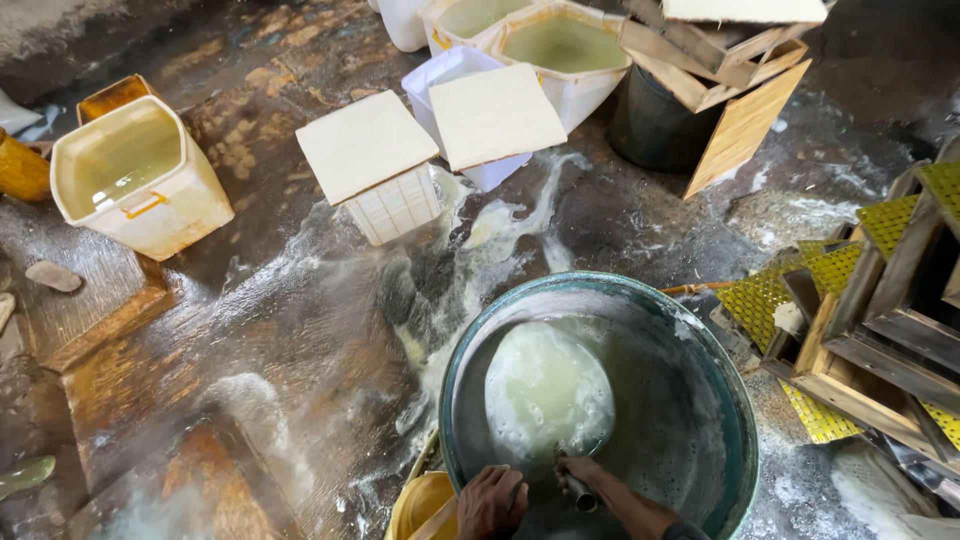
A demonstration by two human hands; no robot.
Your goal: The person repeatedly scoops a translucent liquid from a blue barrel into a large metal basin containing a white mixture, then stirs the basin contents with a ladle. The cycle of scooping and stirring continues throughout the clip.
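wet, foam-streaked floor (300, 330) surrounding a large green-rimmed tub (735, 400) that holds pale frothy liquid (548, 392). left hand (490, 503) curls over the tub's near rim; right hand (588, 475) is closed around a metal handle (580, 492), its far end hidden in froth. cream bins (140, 180) behind hold cloudy liquid; wooden frames (880, 330) are cut off at right.

Single head-worn view, looking steeply down, close over a drum (700, 340), wet floor (250, 330) beyond

Rough wet food workshop — liquid-filled tubs (140, 175), wooden press frames (880, 330).
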